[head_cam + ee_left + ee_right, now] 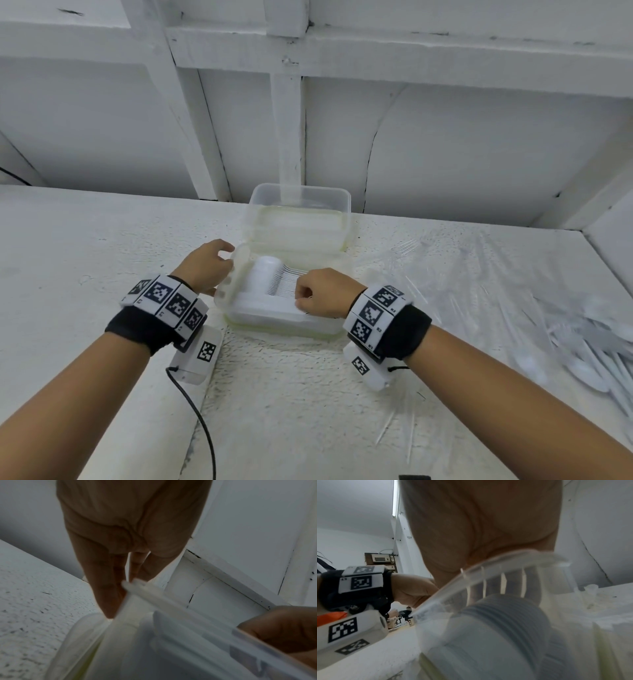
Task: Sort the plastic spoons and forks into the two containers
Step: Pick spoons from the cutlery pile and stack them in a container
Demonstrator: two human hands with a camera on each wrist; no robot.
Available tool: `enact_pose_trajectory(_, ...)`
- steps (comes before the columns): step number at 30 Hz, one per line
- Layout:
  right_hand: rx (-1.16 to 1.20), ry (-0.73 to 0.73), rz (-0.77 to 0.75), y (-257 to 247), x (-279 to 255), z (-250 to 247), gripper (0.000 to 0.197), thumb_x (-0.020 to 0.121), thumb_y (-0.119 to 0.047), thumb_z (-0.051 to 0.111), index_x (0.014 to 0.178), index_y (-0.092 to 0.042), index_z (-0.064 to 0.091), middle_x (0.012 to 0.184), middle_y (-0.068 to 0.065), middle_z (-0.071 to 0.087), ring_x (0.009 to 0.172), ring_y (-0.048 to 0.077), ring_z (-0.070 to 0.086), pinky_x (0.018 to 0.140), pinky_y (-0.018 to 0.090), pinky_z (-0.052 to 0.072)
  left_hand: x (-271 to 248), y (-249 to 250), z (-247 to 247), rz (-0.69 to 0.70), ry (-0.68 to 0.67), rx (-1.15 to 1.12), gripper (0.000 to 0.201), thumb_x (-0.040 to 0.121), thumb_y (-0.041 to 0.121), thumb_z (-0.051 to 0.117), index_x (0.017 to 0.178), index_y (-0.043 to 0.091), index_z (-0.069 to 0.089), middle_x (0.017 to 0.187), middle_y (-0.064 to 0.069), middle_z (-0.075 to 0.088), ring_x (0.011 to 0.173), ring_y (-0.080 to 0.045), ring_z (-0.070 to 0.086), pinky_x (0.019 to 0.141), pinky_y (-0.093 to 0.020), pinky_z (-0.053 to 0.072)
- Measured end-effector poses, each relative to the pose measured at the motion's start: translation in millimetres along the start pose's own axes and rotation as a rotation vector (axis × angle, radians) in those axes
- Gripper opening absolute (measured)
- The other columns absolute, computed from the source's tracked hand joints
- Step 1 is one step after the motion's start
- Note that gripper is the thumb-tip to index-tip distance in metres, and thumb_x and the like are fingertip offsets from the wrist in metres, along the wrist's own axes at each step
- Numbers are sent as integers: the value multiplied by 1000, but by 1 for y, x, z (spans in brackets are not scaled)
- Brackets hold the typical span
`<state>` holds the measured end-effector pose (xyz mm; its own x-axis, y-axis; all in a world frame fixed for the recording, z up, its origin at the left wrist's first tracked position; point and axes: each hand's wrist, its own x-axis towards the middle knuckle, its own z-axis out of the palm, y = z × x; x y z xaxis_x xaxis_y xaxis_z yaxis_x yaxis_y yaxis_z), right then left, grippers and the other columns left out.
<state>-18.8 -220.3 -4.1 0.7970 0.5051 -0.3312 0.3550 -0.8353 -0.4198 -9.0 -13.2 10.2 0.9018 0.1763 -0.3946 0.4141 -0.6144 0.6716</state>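
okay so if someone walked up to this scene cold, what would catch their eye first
Probably the two hands meeting at the near clear container mid-table: the left hand holds its left rim, while the right hand curls over a neat stacked row of white cutlery inside. Behind it stands a second clear container that looks empty, and at the right edge sprawls a loose pile of unsorted plastic cutlery.

Readable text: none you can make out in any view.
Left wrist band [164,301]: you wear black-and-white square code tags, tiny characters beside them too small to read.
Right wrist band [375,313]: same code tags, small marks illegible.
Containers: no label visible.
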Motion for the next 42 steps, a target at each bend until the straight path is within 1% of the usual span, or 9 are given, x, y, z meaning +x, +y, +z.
enact_pose_trajectory(4, 12, 16, -9, 0, 0, 3, 20, 93, -20, 48, 99, -9, 64, 106, 4, 64, 98, 20, 57, 83, 32, 46, 1, 0, 1, 0, 4, -9, 35, 95, 9, 41, 130, 13, 45, 103, -12, 59, 88, -26, 60, 69, -43, 57)
enact_pose_trajectory(9, 81, 18, 54, 0, 0, -2, 44, 100, -30, 33, 88, 5, 57, 92, 15, 62, 86, 29, 56, 74, 34, 42, 2, -1, 1, 5, 10, -9, 35, 95, 8, 42, 129, 12, 46, 103, -13, 60, 86, -25, 60, 69, -43, 57)
enact_pose_trajectory(12, 172, 12, 75, 1, 2, -5, 51, 101, -34, 31, 106, 7, 62, 109, 18, 65, 103, 31, 58, 92, 37, 44, 1, 0, 0, 8, 6, 14, 34, 95, 10, 42, 129, 12, 46, 108, -14, 59, 89, -26, 59, 63, -37, 55)
enact_pose_trajectory(16, 228, 66, 55, 4, 0, -8, 47, 101, -33, 33, 106, 3, 63, 114, 15, 65, 108, 28, 57, 97, 35, 42, -4, 7, -4, 44, 44, 124, 36, 96, 19, 43, 131, 12, 46, 119, -13, 56, 105, -31, 55, 83, -39, 50)
enact_pose_trajectory(19, 286, 137, 20, 7, -11, -14, 41, 101, -31, 35, 112, -6, 65, 120, 9, 63, 113, 22, 55, 96, 26, 38, -14, 19, -3, 137, 161, 217, 36, 96, 20, 43, 130, 11, 48, 124, -14, 57, 113, -29, 51, 93, -36, 39)
enact_pose_trajectory(24, 380, 308, -22, 29, -53, -31, 37, 101, -27, 36, 117, -9, 64, 121, 6, 63, 113, 18, 55, 97, 26, 39, -47, 61, 22, 432, 298, 172, 29, 95, 17, 44, 120, 9, 57, 106, -6, 61, 93, -19, 52, 80, -26, 36)
enact_pose_trajectory(31, 362, 384, 192, 116, -146, -31, 30, 99, -25, 41, 114, -13, 64, 115, -1, 64, 106, 12, 57, 89, 22, 40, -91, 132, 121, 789, -11, 112, 21, 95, 19, 48, 110, 17, 62, 95, 7, 62, 84, -8, 56, 68, -4, 37)
enact_pose_trajectory(37, 223, 406, 459, 198, -215, -15, 25, 95, -16, 46, 112, -15, 65, 114, -1, 64, 100, 12, 56, 84, 20, 39, -101, 170, 227, 883, -398, 309, 27, 97, 23, 44, 118, 16, 60, 113, 0, 63, 93, -9, 54, 81, -18, 38)
enact_pose_trajectory(42, 49, 189, 562, 224, -246, -3, 31, 87, -9, 49, 111, -24, 62, 99, -2, 44, 101, 20, 50, 82, 25, 38, -98, 183, 286, 958, -635, 585, 30, 96, 21, 45, 123, 16, 59, 125, -8, 55, 114, -21, 51, 98, -28, 38)
